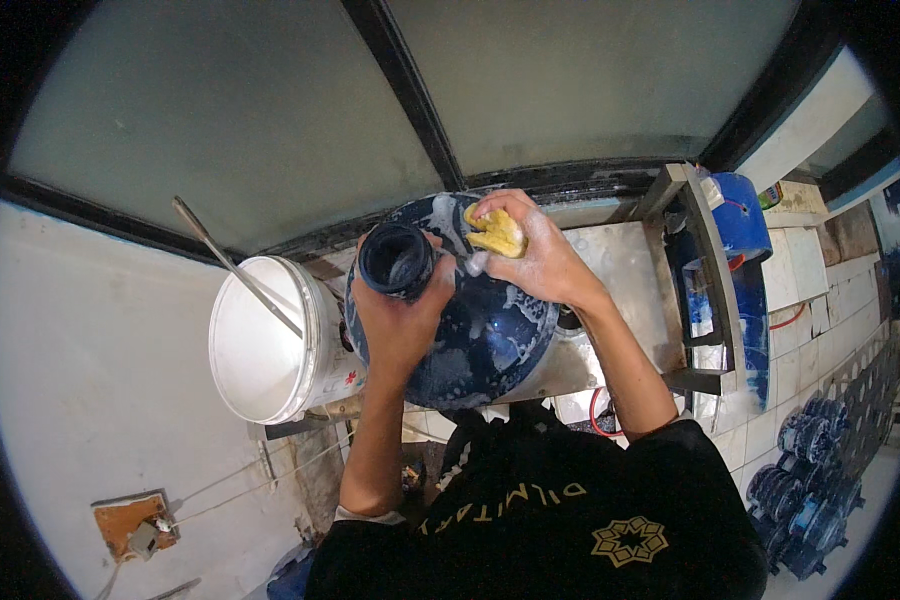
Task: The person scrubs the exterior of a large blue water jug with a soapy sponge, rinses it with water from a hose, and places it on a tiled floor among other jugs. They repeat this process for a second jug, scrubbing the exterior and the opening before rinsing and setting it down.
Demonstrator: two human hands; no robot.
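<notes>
A large dark-blue water jug (pixel 485 345), streaked with white suds, stands before me with its neck toward me. My left hand (pixel 402 322) is wrapped round the jug's neck, just below the open mouth. In my right hand (pixel 548 258) a yellow sponge (pixel 497 238) is squeezed, with foam on it and on the fingers. The sponge is at the jug's far right shoulder, and the hand hides part of where they meet. The jug's lower part is out of sight.
To the left stands a white bucket (pixel 260 345) with a metal rod (pixel 235 262) leaning in it. The jug is over a metal worktop (pixel 620 290), with a metal frame (pixel 705 270) and blue barrel (pixel 740 220) to its right. Several blue jugs (pixel 805 490) are at lower right; frosted panes (pixel 250 120) rise behind.
</notes>
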